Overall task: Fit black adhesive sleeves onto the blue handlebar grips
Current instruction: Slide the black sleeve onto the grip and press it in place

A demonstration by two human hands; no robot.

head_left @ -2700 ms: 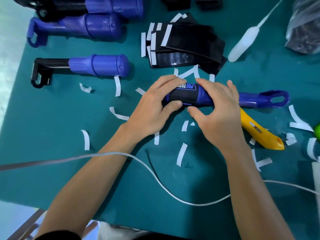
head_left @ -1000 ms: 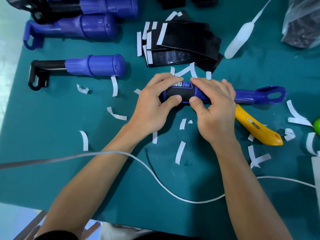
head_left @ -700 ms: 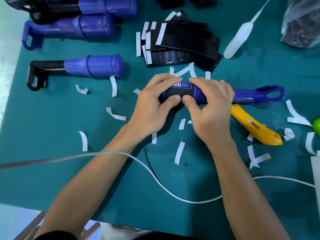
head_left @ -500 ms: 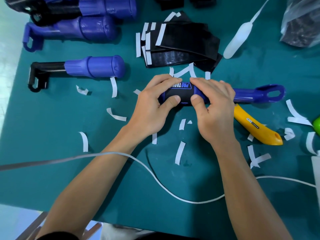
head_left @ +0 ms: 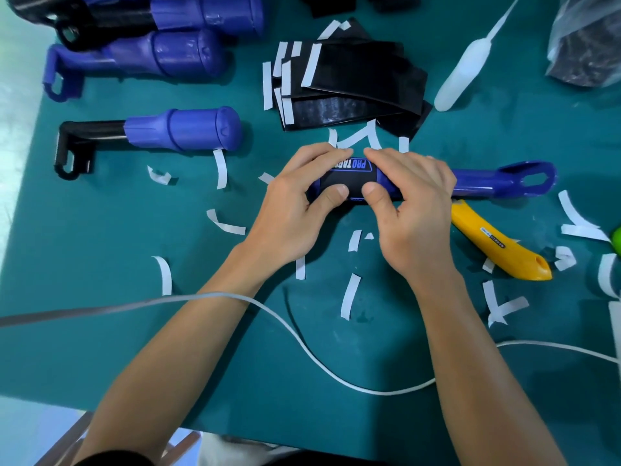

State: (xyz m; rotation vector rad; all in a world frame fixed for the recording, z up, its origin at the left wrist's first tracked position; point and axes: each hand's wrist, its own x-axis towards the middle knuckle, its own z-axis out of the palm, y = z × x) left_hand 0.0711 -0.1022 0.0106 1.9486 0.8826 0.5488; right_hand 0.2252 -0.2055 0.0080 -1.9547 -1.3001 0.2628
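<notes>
A blue handlebar grip (head_left: 484,183) lies across the middle of the green mat, its looped end pointing right. A black adhesive sleeve (head_left: 353,178) with blue lettering is wrapped around its thick part. My left hand (head_left: 295,210) grips the grip's left end, thumb pressed on the sleeve. My right hand (head_left: 413,210) curls over the grip just right of the sleeve, its thumb on the sleeve's lower edge. A stack of black sleeves (head_left: 353,82) with white backing strips lies behind my hands.
Three more blue grips lie at the back left, the nearest (head_left: 181,129) on a black bracket. A yellow utility knife (head_left: 497,243) sits right of my right hand. White backing strips (head_left: 349,295) litter the mat. A white cable (head_left: 302,344) crosses in front. A white squeeze bottle (head_left: 463,75) lies at the back right.
Both hands have stayed on the grip. My right thumb has shifted along the sleeve's lower edge, pressing it down; the grip has barely moved.
</notes>
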